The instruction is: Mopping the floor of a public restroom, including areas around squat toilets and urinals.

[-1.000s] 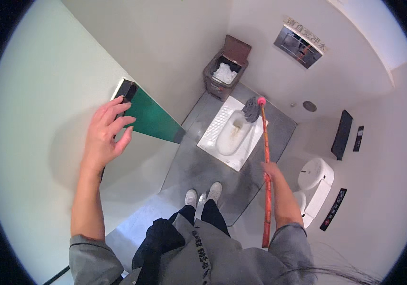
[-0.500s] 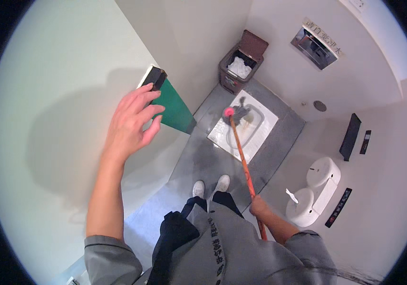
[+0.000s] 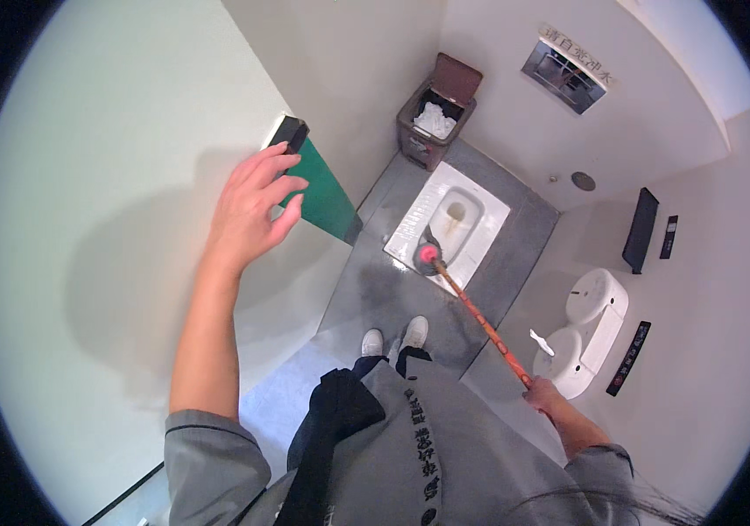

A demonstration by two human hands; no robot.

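Observation:
My right hand [image 3: 547, 399] is wrapped round the orange shaft of a mop [image 3: 491, 335]. Its pink-centred head with dark grey strands [image 3: 428, 259] lies on the near left part of a white squat toilet [image 3: 489, 210] set in the floor. The toilet's basin shows a brownish stain. With fingers apart and slightly bent, my left hand [image 3: 254, 206] rests against the edge of a pale door [image 3: 130, 131], next to a black fitting [image 3: 289, 133]. A green face [image 3: 322, 193] shows beyond that edge.
A brown bin [image 3: 432, 123] with its lid up and white waste inside stands behind the toilet. On the right wall are a white double paper-roll dispenser [image 3: 598, 329] and a black shelf [image 3: 641, 230]. A metal flush panel [image 3: 565, 74] sits in the back wall.
The mop head has been drawn toward me, from the toilet's far left part to its near left part. My right hand has shifted right with the shaft. The left hand stays at the door edge.

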